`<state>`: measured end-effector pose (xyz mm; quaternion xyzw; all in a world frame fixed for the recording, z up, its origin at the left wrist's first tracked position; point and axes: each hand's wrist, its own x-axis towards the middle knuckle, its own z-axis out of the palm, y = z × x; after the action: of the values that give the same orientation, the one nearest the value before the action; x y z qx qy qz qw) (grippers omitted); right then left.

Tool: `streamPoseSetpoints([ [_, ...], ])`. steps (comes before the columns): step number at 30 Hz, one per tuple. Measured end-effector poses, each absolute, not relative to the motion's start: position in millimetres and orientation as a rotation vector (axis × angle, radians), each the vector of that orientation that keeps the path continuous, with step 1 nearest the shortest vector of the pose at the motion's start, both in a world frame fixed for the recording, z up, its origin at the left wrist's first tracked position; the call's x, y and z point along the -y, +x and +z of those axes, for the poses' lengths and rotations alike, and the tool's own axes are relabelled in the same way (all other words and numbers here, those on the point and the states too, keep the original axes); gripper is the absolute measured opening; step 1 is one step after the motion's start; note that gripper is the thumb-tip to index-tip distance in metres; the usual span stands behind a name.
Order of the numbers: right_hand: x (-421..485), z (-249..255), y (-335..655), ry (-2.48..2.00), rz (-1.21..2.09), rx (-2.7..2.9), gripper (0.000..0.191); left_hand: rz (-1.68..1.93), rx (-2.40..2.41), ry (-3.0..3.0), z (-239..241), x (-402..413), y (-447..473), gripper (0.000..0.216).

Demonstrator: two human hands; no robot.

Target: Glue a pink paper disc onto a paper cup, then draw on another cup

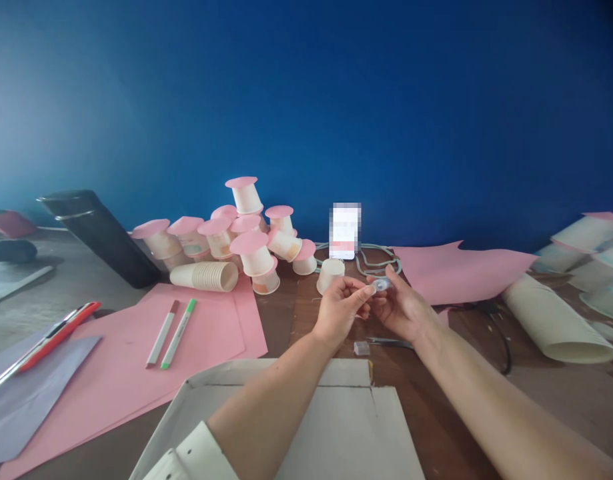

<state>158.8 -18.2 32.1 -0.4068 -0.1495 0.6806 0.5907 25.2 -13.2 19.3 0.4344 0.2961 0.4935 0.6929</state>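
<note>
Both my hands meet over the brown table just in front of a single upturned paper cup [331,273]. My right hand [403,308] pinches a small clear roll of tape [382,285] between thumb and fingers. My left hand [340,308] has its fingers closed and touches the same roll from the left, thumb tip against it. A small clear piece [361,347] lies on the table below my hands.
A heap of paper cups with pink lids [246,233] stands at back left beside a lying stack of cups [206,275]. Pink paper sheets [136,360] carry two marker pens [179,332]. A white cardboard box [336,427] is nearest me; rolled paper [551,320] lies right.
</note>
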Motion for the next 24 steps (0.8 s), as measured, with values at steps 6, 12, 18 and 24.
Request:
streamPoseSetpoints([
  [6, 19.7, 32.8, 153.6, -0.980, 1.589, 0.444, 0.037, 1.095, -0.634, 0.957, 19.4, 13.2, 24.4, 0.037],
  [12, 21.3, 33.2, 150.6, -0.994, 1.584, 0.461, 0.037, 1.083, -0.621, 0.988, 18.7, 13.6, 24.0, 0.036],
  [18, 20.4, 28.8, 150.9, -0.958, 1.580, 0.444, 0.030, 1.104, -0.648, 0.971, 16.7, 12.6, 24.7, 0.038],
  [24, 22.0, 26.8, 144.8, -0.974, 1.570, 0.416, 0.027, 1.104, -0.648, 0.978, 16.9, 13.5, 25.0, 0.039],
])
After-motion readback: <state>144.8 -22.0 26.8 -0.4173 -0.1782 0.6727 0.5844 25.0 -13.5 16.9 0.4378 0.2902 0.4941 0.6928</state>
